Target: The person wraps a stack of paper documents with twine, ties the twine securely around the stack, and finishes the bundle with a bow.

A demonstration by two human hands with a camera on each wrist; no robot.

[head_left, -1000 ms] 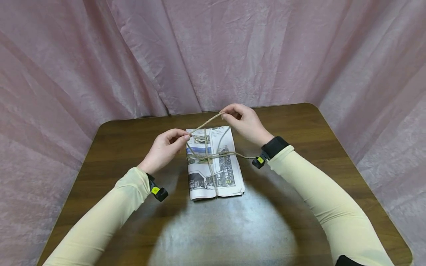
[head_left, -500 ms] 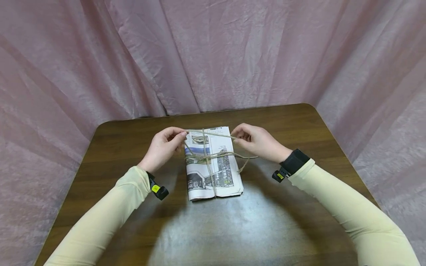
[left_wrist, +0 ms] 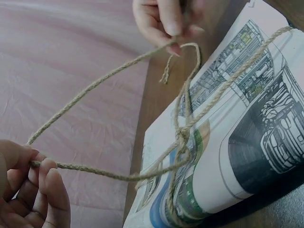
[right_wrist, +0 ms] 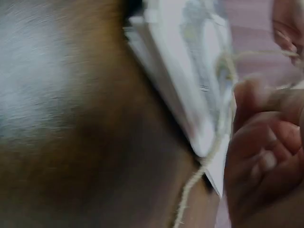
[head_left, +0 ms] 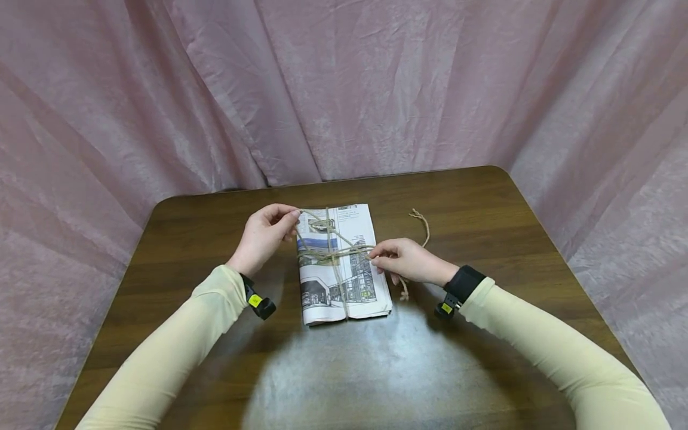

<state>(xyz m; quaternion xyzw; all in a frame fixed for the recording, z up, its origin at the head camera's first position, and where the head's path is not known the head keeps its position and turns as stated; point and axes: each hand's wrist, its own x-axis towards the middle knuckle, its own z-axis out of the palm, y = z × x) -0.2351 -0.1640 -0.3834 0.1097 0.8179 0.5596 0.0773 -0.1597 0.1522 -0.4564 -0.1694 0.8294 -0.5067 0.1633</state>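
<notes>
A folded stack of newspapers [head_left: 319,273] lies on the table, with jute twine [left_wrist: 182,133] crossed around it and gathered in a knot on top. Left of the stack's far corner, my left hand [head_left: 263,233] pinches a loop of the twine between thumb and fingers. At the stack's right edge, my right hand [head_left: 408,260] pinches the length that runs from that loop. The left wrist view shows the loop standing off the papers between both hands. One frayed twine end [head_left: 427,230] lies beyond my right hand; another end [head_left: 404,291] hangs below it.
The brown wooden table [head_left: 344,370] has rounded far corners. Pink curtains [head_left: 376,89] hang close behind its far edge and along the sides. A black wrist camera [head_left: 261,306] sits on the left wrist, and another [head_left: 446,307] on the right.
My right hand has come down and nearer from beyond the stack to its right edge, drawing the twine across the papers. My left hand stays nearly in place, still pinching the loop.
</notes>
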